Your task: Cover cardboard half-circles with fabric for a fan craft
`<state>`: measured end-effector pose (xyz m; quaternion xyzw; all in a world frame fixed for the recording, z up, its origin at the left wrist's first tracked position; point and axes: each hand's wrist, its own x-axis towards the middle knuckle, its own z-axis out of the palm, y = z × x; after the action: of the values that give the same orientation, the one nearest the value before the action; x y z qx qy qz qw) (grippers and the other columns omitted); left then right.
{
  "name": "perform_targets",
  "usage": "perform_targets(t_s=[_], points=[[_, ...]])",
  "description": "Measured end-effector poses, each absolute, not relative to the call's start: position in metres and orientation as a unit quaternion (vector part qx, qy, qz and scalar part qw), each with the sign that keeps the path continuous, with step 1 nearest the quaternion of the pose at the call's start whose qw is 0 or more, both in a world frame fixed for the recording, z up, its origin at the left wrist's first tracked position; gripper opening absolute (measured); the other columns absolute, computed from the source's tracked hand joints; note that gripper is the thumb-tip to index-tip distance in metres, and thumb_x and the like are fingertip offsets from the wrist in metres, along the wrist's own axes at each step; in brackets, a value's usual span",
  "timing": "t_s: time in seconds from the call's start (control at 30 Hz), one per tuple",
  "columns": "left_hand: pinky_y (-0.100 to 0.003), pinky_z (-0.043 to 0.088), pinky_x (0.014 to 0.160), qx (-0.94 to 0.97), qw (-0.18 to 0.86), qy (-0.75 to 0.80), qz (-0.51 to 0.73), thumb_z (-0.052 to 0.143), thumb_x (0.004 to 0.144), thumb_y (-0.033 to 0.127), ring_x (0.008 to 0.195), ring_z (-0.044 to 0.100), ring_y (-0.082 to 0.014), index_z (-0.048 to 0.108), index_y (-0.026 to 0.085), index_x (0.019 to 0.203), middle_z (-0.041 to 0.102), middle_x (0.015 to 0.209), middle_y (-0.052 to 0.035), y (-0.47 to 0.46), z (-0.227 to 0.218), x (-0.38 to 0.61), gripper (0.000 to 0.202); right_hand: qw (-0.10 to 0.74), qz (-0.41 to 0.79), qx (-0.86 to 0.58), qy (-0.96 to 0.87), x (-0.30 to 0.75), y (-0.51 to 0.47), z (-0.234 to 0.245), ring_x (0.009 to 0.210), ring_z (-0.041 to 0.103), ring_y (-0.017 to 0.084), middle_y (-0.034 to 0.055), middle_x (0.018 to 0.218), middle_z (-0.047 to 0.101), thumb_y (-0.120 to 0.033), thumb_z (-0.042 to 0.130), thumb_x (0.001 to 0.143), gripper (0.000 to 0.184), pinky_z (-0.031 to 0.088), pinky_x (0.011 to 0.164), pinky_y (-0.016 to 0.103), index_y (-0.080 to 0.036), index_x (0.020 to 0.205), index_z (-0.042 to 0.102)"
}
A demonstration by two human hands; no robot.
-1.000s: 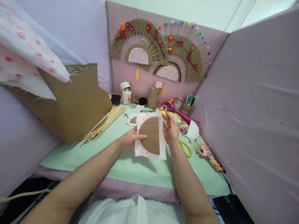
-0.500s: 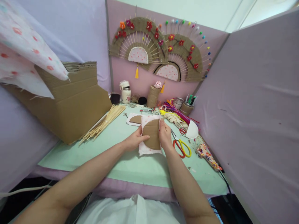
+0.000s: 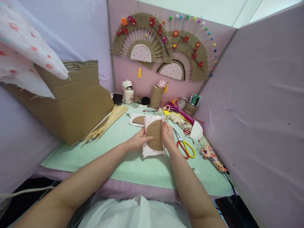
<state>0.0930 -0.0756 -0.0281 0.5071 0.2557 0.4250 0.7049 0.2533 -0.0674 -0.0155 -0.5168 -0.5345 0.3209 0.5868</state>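
Note:
Between my hands, above the green tabletop, is a half-round cardboard piece [image 3: 155, 135] backed by white fabric with pink dots [image 3: 152, 153]. The fabric sticks out past the curved edge and below. My left hand [image 3: 137, 140] pinches the curved side, its thumb lying on the cardboard and the fingers hidden behind. At the straight right edge my right hand [image 3: 167, 134] grips the cardboard and fabric, most of its fingers out of sight. Just beyond lies a second half-round cardboard piece [image 3: 139, 119] on its own dotted fabric. Scissors [image 3: 184, 146] with red and yellow handles lie right of my right hand.
Thin wooden sticks [image 3: 106, 123] lie left, before a large cardboard sheet [image 3: 80, 101]. A flower-patterned glue gun [image 3: 212, 157] and a white half-round piece [image 3: 196, 130] lie right. A bottle [image 3: 128, 93] and a twine roll [image 3: 156, 96] stand behind. Decorated fans [image 3: 144, 23] hang on the back wall.
The view has shifted slightly. Both hands keep their hold on the cardboard and fabric, with hardly any movement.

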Motion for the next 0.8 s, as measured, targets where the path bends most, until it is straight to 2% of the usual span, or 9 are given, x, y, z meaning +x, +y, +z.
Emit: perform_targets(t_s=[0.1, 0.2, 0.3, 0.5, 0.63, 0.8], points=[[-0.050, 0.044, 0.102, 0.455, 0.731, 0.251, 0.442, 0.080, 0.064, 0.023, 0.118, 0.058, -0.0314, 0.042, 0.026, 0.133, 0.060, 0.132, -0.0102, -0.071, -0.027, 0.091, 0.078, 0.569, 0.462, -0.462, -0.499, 0.262, -0.062, -0.012, 0.083, 0.065, 0.024, 0.0061, 0.078, 0.071, -0.085, 0.031, 0.075, 0.078, 0.047, 0.071, 0.032, -0.020, 0.089, 0.070], [-0.052, 0.045, 0.101, 0.429, 0.730, 0.247, 0.472, 0.082, 0.062, 0.023, 0.113, 0.061, -0.0311, 0.043, 0.024, 0.131, 0.065, 0.124, -0.0104, -0.066, -0.024, 0.086, 0.079, 0.553, 0.508, -0.422, -0.508, 0.266, -0.062, -0.011, 0.088, 0.066, 0.025, 0.0067, 0.086, 0.074, -0.083, 0.041, 0.074, 0.073, 0.049, 0.077, 0.034, -0.021, 0.097, 0.072], [-0.052, 0.045, 0.102, 0.418, 0.719, 0.245, 0.499, 0.082, 0.061, 0.022, 0.111, 0.063, -0.0302, 0.045, 0.023, 0.130, 0.066, 0.122, -0.0100, -0.062, -0.023, 0.082, 0.078, 0.532, 0.473, -0.439, -0.547, 0.264, -0.064, -0.014, 0.087, 0.065, 0.024, 0.0048, 0.089, 0.074, -0.070, 0.050, 0.080, 0.056, 0.048, 0.077, 0.032, -0.020, 0.092, 0.073], [-0.050, 0.043, 0.103, 0.432, 0.678, 0.269, 0.531, 0.079, 0.063, 0.020, 0.117, 0.058, -0.0299, 0.043, 0.023, 0.129, 0.061, 0.129, -0.0098, -0.060, -0.026, 0.087, 0.075, 0.519, 0.317, -0.486, -0.628, 0.250, -0.065, -0.025, 0.083, 0.058, 0.021, 0.0024, 0.088, 0.070, -0.048, 0.048, 0.087, 0.037, 0.043, 0.074, 0.028, -0.018, 0.091, 0.070], [-0.049, 0.040, 0.106, 0.443, 0.654, 0.273, 0.549, 0.075, 0.064, 0.019, 0.125, 0.052, -0.0293, 0.042, 0.023, 0.130, 0.056, 0.135, -0.0088, -0.061, -0.029, 0.092, 0.074, 0.526, 0.274, -0.497, -0.633, 0.243, -0.064, -0.030, 0.082, 0.057, 0.021, 0.0031, 0.089, 0.069, -0.043, 0.046, 0.086, 0.035, 0.043, 0.075, 0.029, -0.018, 0.096, 0.069], [-0.048, 0.039, 0.106, 0.438, 0.658, 0.264, 0.553, 0.076, 0.063, 0.019, 0.123, 0.053, -0.0282, 0.041, 0.025, 0.131, 0.055, 0.136, -0.0081, -0.060, -0.032, 0.094, 0.076, 0.536, 0.269, -0.508, -0.618, 0.240, -0.062, -0.033, 0.080, 0.056, 0.021, 0.0033, 0.086, 0.069, -0.045, 0.047, 0.085, 0.037, 0.043, 0.073, 0.029, -0.017, 0.092, 0.069]])
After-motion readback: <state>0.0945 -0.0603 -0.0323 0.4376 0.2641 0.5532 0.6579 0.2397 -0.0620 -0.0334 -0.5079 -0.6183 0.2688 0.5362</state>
